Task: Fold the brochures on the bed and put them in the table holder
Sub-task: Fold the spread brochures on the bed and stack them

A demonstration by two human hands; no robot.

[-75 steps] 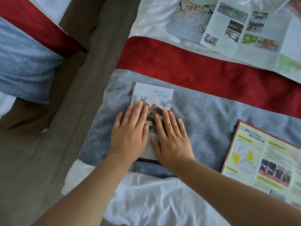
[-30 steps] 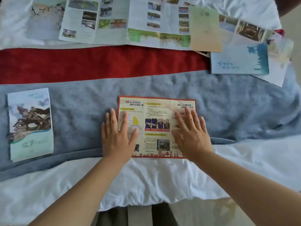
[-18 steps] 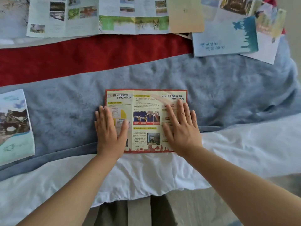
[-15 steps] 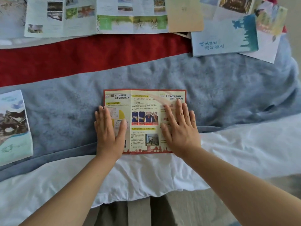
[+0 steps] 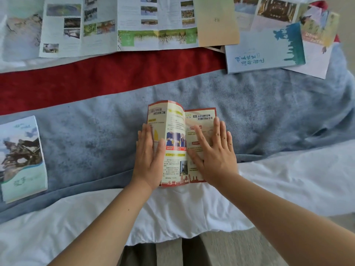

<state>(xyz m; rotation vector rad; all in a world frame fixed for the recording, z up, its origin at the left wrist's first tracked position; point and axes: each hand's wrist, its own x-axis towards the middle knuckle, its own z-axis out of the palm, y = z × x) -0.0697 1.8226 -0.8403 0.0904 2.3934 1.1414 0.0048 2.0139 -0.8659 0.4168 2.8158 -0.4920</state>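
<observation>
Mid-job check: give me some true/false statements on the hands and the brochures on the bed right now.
1. The right hand lies flat on the right panel of the yellow brochure. True.
2. The yellow brochure lies completely flat. False: its left panel stands raised against the left hand.
3. A folded brochure lies on the grey blanket, left of both hands. True.
4. Every brochure at the far side of the bed is folded shut. False: a long brochure lies spread open there.
5. The table holder is in view. False: no holder shows.
</observation>
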